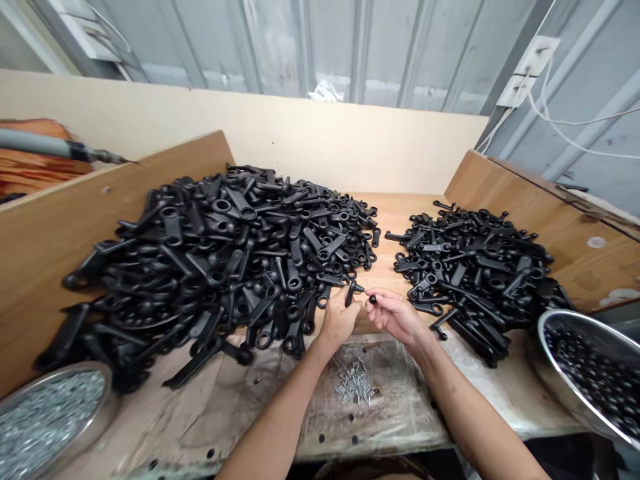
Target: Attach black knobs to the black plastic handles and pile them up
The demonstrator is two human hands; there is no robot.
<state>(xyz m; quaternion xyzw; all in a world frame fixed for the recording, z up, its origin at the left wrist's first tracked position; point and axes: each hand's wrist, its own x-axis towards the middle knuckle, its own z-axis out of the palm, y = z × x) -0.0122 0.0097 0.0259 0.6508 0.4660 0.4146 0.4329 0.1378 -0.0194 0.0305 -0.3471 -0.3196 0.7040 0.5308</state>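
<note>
Close to the middle of the bench, my left hand (339,321) is closed around a black plastic crank handle (351,294), whose narrow end points toward the right. Just beside it, my right hand (393,313) pinches a small round black knob (373,300) between thumb and fingers. A small gap seems to separate knob and handle. Below both hands, a loose heap of small silver screws (356,385) lies on the worn bench covering. A large pile of black crank handles (240,247) spreads to the left, and a smaller pile (475,267) lies to the right.
A metal bowl (106,407) of silver screws stands front left, and another metal bowl (545,370) of black knobs front right. Wooden side boards (200,157) and a pale back board (350,147) enclose the bench. A grey pointed tool (45,143) juts in at left.
</note>
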